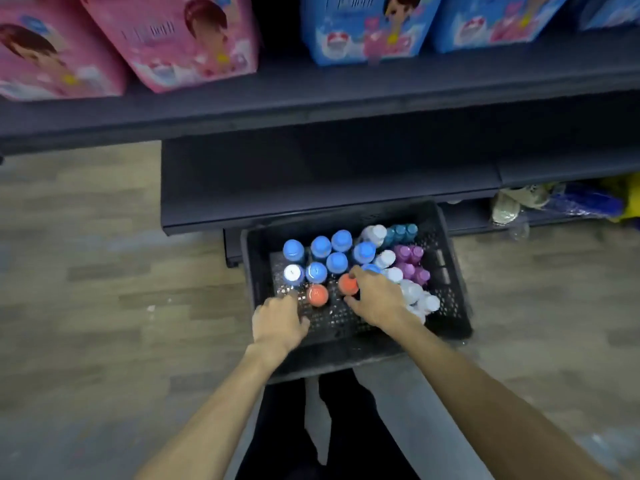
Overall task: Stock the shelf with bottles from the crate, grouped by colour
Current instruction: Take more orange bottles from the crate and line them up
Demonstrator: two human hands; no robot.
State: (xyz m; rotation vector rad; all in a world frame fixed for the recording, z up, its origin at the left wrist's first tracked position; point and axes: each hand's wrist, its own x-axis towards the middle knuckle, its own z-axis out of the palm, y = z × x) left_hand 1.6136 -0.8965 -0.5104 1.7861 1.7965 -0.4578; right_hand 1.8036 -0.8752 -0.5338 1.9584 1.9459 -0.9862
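Bottles: upright in a black crate (453, 271) on the floor, below the dark shelf (311, 188).
Left hand (277, 323): inside the crate beside an orange-capped bottle (317, 295); grip unclear.
Right hand (375, 299): fingers curled around another orange-capped bottle (347, 285).
Far right: white- and purple-capped bottles.

A crate (346, 355) stands on the floor (86, 254) before the lowest shelf (311, 188), with bottles (337, 263) upright in it, crowded toward its far and right sides. Both hands reach into its near part, the left hand (277, 323) left of the right hand (375, 299). Packages (180, 39) sit in a row on the shelf above
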